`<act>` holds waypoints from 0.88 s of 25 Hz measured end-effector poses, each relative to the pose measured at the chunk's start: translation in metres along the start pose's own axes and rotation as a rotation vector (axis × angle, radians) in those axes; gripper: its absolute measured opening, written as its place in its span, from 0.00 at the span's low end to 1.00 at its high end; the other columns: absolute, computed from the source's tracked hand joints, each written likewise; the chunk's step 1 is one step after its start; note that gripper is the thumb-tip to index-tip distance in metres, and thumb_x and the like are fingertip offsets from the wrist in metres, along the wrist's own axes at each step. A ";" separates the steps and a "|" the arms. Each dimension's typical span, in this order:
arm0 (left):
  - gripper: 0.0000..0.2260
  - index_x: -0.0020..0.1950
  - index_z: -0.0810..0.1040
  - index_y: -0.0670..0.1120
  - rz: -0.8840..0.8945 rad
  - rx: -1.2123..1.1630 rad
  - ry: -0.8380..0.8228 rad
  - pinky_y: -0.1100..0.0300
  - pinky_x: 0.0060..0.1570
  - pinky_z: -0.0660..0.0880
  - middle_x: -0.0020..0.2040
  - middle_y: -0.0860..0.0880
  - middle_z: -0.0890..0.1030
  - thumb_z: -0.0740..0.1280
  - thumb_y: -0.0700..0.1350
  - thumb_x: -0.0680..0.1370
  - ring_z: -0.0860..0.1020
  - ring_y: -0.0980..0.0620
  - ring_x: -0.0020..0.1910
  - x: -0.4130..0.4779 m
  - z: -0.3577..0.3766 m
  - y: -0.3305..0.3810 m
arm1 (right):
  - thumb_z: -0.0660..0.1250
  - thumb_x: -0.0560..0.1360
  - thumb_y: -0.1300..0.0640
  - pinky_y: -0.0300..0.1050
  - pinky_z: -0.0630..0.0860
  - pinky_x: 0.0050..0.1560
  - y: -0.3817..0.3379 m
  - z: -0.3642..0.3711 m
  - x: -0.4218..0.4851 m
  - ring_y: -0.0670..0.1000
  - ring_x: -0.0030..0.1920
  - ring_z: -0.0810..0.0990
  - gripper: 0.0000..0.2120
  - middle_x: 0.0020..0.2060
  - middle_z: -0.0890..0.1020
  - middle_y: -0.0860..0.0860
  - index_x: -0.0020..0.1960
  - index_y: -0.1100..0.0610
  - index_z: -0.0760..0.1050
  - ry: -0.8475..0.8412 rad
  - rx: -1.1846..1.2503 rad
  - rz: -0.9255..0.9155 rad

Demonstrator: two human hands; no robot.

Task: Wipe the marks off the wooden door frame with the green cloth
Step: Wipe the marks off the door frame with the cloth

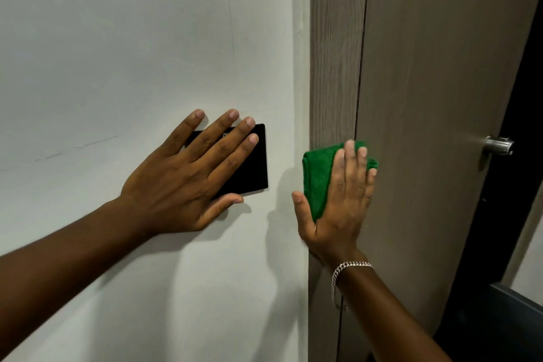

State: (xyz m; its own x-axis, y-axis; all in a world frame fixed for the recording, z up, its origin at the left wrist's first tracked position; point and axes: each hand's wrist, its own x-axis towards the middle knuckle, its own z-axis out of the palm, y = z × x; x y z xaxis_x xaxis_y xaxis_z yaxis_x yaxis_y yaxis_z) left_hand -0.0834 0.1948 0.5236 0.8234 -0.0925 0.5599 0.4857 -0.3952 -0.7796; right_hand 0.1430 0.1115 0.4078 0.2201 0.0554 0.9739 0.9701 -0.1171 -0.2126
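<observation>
A grey-brown wooden door frame [335, 53] runs vertically right of centre. My right hand [343, 203] presses a folded green cloth [318, 176] flat against the frame, fingers pointing up, a silver bracelet on the wrist. The cloth covers the frame's width and overlaps the seam to the door. My left hand [188, 176] lies flat on the white wall, fingers spread, partly over a black wall panel [249, 167]. No marks are visible on the bare part of the frame.
The wooden door [435, 97] stands right of the frame with a metal handle [499, 145] at hand height. A white wall [132, 38] with faint scuff lines fills the left. A dark gap and a dark object show at the far right.
</observation>
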 end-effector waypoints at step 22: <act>0.28 0.75 0.66 0.37 -0.198 -0.396 0.101 0.39 0.76 0.58 0.76 0.37 0.68 0.59 0.51 0.79 0.62 0.39 0.78 0.007 -0.023 0.057 | 0.58 0.75 0.32 0.59 0.44 0.81 0.009 -0.031 0.020 0.58 0.81 0.46 0.47 0.80 0.49 0.57 0.79 0.62 0.46 -0.321 0.019 -0.210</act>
State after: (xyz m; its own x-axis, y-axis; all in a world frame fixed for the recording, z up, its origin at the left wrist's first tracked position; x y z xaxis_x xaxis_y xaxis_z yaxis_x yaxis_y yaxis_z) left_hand -0.0568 0.1500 0.4893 0.6839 -0.0611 0.7270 0.4647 -0.7317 -0.4987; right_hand 0.1534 0.0806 0.4281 0.0343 0.3843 0.9226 0.9985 -0.0524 -0.0153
